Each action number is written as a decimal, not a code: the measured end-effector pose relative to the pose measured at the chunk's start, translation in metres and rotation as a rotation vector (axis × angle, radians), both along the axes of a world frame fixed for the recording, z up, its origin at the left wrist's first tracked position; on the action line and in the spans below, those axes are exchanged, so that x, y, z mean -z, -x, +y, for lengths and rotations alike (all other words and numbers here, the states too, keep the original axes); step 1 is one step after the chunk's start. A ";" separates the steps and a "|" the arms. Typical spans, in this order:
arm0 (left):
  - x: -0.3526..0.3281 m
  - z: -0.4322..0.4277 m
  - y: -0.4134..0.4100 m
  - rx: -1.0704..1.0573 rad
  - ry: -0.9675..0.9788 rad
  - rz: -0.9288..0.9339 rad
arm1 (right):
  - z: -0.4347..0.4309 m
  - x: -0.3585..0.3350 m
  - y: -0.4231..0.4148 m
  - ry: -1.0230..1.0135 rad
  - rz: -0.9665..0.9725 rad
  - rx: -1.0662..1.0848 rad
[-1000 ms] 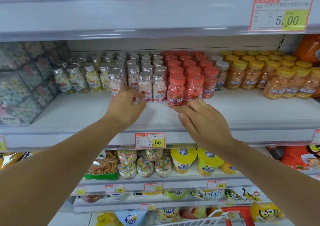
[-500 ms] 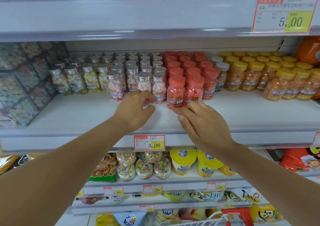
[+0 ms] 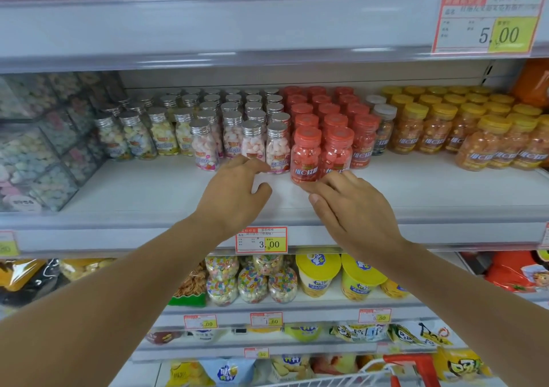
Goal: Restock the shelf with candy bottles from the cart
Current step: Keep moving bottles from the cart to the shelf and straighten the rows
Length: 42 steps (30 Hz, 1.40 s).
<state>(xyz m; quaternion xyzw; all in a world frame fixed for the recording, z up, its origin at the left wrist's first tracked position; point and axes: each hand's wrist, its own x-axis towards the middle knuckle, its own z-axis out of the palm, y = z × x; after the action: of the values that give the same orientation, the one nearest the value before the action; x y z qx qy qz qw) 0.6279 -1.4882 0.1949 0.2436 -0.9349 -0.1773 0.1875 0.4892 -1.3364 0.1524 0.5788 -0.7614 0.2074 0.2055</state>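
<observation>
- Left hand (image 3: pixel 234 196): grip loose, fingers half-bent and spread, holding nothing. Fingertips sit just in front of the front silver-capped bottle (image 3: pixel 277 149); contact unclear.
- Right hand (image 3: pixel 356 211): fingers fairly straight, tips against the base of the front red bottles (image 3: pixel 306 156), no pinch.
- Both bottle rows stand upright on the shelf (image 3: pixel 148 196), just beyond the fingertips, long axis vertical.
- Right hand is nearer the red pair, left nearer the silver row.
- Cart (image 3: pixel 368 370) is well below both hands; probably facing-up the rows.
</observation>
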 end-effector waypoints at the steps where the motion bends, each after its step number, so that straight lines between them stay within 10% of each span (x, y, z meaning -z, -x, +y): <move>1: 0.000 0.003 -0.004 0.001 0.020 0.034 | 0.000 0.000 0.000 0.006 -0.001 -0.004; 14: 0.052 0.065 -0.095 -0.190 0.125 0.363 | 0.012 -0.001 -0.038 0.243 -0.175 -0.334; 23: 0.236 0.130 -0.198 -0.383 -0.209 -0.227 | 0.052 0.170 -0.136 -0.113 -0.504 -0.551; 30: 0.353 0.190 -0.262 -0.607 -0.471 -0.691 | 0.114 0.319 -0.188 -0.819 -0.723 -0.355; 42: 0.423 0.226 -0.306 -0.543 -0.592 -0.379 | 0.090 0.424 -0.278 -1.140 -0.806 -0.519</move>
<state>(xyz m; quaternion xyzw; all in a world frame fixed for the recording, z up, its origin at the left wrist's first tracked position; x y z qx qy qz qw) 0.9335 -1.2624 -0.2282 0.5516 -0.7638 -0.3341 -0.0254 0.7672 -1.2461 -0.2717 0.6358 -0.6062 0.0184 -0.4775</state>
